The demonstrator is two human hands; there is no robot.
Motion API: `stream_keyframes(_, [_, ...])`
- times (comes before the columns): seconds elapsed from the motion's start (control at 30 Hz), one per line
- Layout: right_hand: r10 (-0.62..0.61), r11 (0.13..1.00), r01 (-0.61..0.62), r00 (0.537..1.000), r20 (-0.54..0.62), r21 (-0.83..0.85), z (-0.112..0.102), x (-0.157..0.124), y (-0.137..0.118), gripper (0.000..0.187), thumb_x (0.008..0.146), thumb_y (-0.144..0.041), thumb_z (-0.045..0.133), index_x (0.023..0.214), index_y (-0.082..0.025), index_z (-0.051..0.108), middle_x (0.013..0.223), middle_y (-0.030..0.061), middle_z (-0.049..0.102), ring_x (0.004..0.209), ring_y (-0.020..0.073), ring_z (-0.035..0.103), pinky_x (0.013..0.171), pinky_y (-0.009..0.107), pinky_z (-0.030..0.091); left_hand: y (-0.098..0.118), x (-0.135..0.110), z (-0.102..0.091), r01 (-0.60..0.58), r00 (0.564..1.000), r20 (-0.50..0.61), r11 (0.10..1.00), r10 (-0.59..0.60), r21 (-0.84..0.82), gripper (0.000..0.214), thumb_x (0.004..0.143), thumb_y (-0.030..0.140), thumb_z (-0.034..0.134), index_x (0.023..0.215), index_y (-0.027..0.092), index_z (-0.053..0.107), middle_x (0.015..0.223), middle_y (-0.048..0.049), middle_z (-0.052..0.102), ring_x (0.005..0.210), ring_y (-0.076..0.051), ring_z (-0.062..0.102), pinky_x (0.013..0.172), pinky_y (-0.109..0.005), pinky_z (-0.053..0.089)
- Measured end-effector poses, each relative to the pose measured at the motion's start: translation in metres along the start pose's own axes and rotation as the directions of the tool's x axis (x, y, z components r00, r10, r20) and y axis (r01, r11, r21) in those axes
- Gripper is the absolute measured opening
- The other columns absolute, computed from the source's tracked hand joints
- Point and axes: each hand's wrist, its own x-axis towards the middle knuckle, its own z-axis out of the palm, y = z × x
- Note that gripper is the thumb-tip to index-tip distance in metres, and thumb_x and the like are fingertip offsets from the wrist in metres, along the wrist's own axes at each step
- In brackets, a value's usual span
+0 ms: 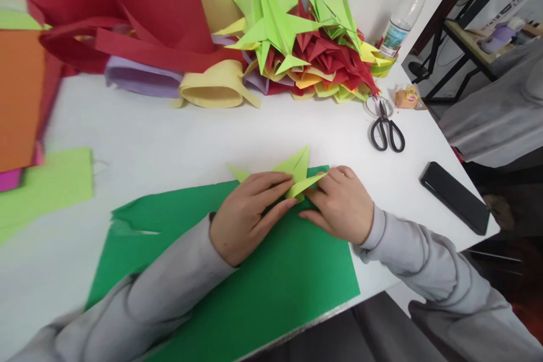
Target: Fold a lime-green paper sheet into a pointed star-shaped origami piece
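Note:
A light green folded paper piece with several pointed tips is held between my two hands, above the far edge of a dark green sheet. My left hand is closed on its left side, thumb and fingers pinching the folds. At its right side, my right hand has its fingers closed by a narrow point of the paper; part of the fingertips is hidden behind it. The green sheet lies flat under both wrists, its upper left edge wrinkled.
Folded paper pieces in green, red and yellow are heaped at the back, beside red paper shapes. To the right are a bottle, black scissors, a wrapped snack and a black phone. Orange paper lies left.

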Motion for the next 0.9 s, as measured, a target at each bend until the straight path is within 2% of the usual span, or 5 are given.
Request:
stream_keyframes(0.37, [0.015,1.0,-0.015,1.0,0.023,-0.023,-0.002,-0.001,-0.001,0.043,0.089,-0.051,0.055,0.105,-0.012,0.064,0.097,0.012,0.061,0.091,0.026,0.049,0.084,0.042,0.032,-0.001,-0.001,0.0,0.011,1.0,0.012,1.0,-0.011,-0.007,0.033,0.096,0.035,0.042,0.109,0.017,0.067,0.112,-0.012,0.067,0.104,-0.024,0.061,0.092,-0.041,0.052])
stream_keyframes(0.53, [0.035,0.999,-0.035,0.999,0.016,-0.003,0.0,-0.003,0.0,0.038,0.089,-0.049,0.054,0.099,-0.014,0.065,0.098,0.0118,0.059,0.091,0.0249,0.047,0.088,0.043,0.031,-0.001,-0.001,-0.001,-0.024,1.0,0.005,1.0,0.024,0.002,0.034,0.096,0.033,0.042,0.11,0.012,0.065,0.112,-0.0145,0.066,0.105,-0.025,0.06,0.092,-0.042,0.052])
stream_keyframes(0.63, [0.041,0.999,-0.041,0.999,0.011,0.011,0.0,-0.003,0.002,0.035,0.089,-0.048,0.055,0.091,-0.015,0.066,0.094,0.0103,0.058,0.091,0.0244,0.046,0.09,0.042,0.03,-0.002,-0.003,0.0,-0.031,0.999,0.012,0.999,0.03,0.011,0.033,0.096,0.033,0.043,0.112,0.014,0.064,0.115,-0.0141,0.065,0.107,-0.025,0.06,0.093,-0.043,0.052])
stream_keyframes(0.77, [0.037,0.999,-0.036,0.999,-0.014,0.028,0.0,-0.003,0.005,0.035,0.09,-0.048,0.053,0.083,-0.017,0.067,0.087,0.0082,0.056,0.088,0.0236,0.045,0.085,0.041,0.031,-0.005,-0.006,0.002,-0.079,0.997,0.031,0.996,0.078,0.032,0.032,0.095,0.03,0.045,0.116,0.014,0.062,0.118,-0.0145,0.064,0.112,-0.027,0.058,0.095,-0.046,0.051])
stream_keyframes(0.9, [0.022,0.998,-0.018,0.999,-0.05,0.066,0.002,-0.004,0.009,0.035,0.091,-0.048,0.051,0.085,-0.018,0.067,0.085,0.0065,0.056,0.081,0.0219,0.042,0.079,0.038,0.031,-0.006,-0.01,0.004,-0.134,0.99,0.067,0.986,0.127,0.103,0.032,0.093,0.028,0.048,0.12,0.014,0.059,0.123,-0.0148,0.062,0.118,-0.028,0.054,0.098,-0.047,0.049])
